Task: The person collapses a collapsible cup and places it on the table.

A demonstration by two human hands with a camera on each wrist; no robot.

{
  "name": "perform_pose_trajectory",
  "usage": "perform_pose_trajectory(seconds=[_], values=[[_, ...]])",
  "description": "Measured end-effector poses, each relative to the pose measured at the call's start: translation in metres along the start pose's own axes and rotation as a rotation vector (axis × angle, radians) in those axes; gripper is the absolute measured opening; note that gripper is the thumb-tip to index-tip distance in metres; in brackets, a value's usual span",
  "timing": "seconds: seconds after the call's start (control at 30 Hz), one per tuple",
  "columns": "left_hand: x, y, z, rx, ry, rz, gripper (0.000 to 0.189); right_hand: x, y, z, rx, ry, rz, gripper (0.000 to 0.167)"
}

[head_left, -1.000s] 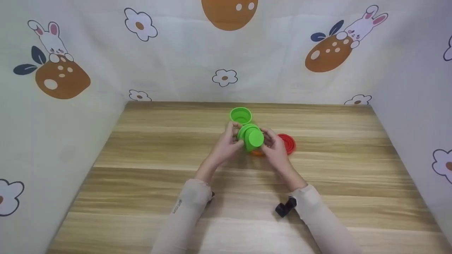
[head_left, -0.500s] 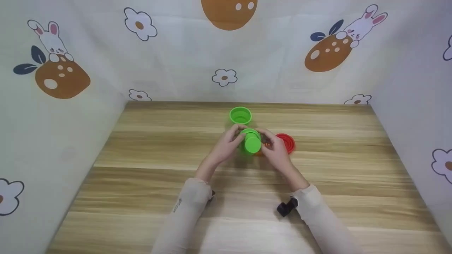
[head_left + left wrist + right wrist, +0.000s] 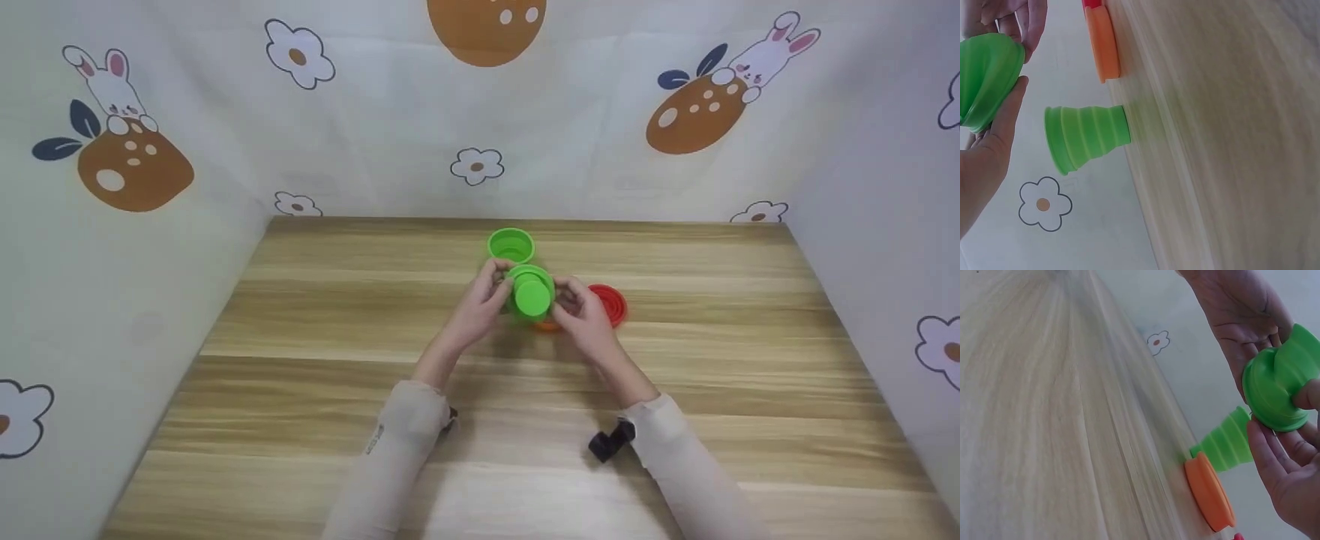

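Between both hands is a green collapsible cup, held above the table with its base toward the head camera. My left hand grips its left rim and my right hand its right side. In the right wrist view, the held cup has a dented, partly folded wall, with the right thumb pressing into it. Just behind, a second green collapsible cup stands upright and extended on the table. An orange collapsed cup lies below the right hand, mostly hidden in the head view.
A red collapsed cup with concentric rings lies to the right, beside the orange one. Patterned cloth walls rise at the back and sides of the wooden table. Bare wood shows left and in front.
The held cup first tilted with its base to the right, then dipped toward the near side. Now it is raised slightly again, its base more centred. Both hands keep their grip.
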State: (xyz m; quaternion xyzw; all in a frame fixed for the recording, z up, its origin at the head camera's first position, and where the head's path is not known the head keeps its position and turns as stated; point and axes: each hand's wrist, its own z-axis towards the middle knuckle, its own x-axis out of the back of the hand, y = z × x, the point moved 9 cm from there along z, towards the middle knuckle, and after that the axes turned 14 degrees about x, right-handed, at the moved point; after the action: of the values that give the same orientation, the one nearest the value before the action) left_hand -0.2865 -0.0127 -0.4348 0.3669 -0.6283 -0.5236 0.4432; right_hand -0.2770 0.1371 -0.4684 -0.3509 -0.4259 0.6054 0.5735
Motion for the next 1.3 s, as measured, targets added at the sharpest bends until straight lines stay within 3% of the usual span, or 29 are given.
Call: perform_pose_trajectory(seconds=[0.17, 0.33, 0.53, 0.67, 0.83, 0.93, 1.03, 1.3], values=[[-0.004, -0.005, -0.001, 0.050, -0.033, -0.009, 0.026, 0.004, -0.002, 0.000, 0.034, 0.033, -0.071, 0.033], [-0.006, -0.010, -0.001, 0.090, -0.056, -0.043, 0.024, 0.006, -0.007, 0.001, 0.096, 0.017, -0.165, 0.030], [-0.008, -0.011, -0.001, 0.104, -0.065, 0.024, 0.027, 0.003, -0.015, 0.000, 0.173, -0.026, -0.243, 0.031], [-0.007, -0.009, -0.001, 0.092, -0.048, 0.059, 0.026, 0.002, -0.013, -0.001, 0.149, -0.029, -0.157, 0.033], [-0.002, -0.006, -0.002, 0.063, 0.005, 0.044, 0.024, -0.004, -0.004, -0.003, 0.017, -0.077, 0.055, 0.045], [-0.001, -0.004, -0.002, 0.050, 0.013, 0.042, 0.023, -0.006, 0.000, -0.004, -0.040, -0.088, 0.112, 0.048], [-0.002, -0.004, -0.002, 0.047, 0.005, 0.029, 0.022, -0.005, 0.001, -0.003, -0.045, -0.067, 0.115, 0.046], [-0.006, -0.005, -0.003, 0.070, -0.009, 0.047, 0.021, -0.003, -0.007, 0.000, 0.040, -0.013, 0.015, 0.040]])
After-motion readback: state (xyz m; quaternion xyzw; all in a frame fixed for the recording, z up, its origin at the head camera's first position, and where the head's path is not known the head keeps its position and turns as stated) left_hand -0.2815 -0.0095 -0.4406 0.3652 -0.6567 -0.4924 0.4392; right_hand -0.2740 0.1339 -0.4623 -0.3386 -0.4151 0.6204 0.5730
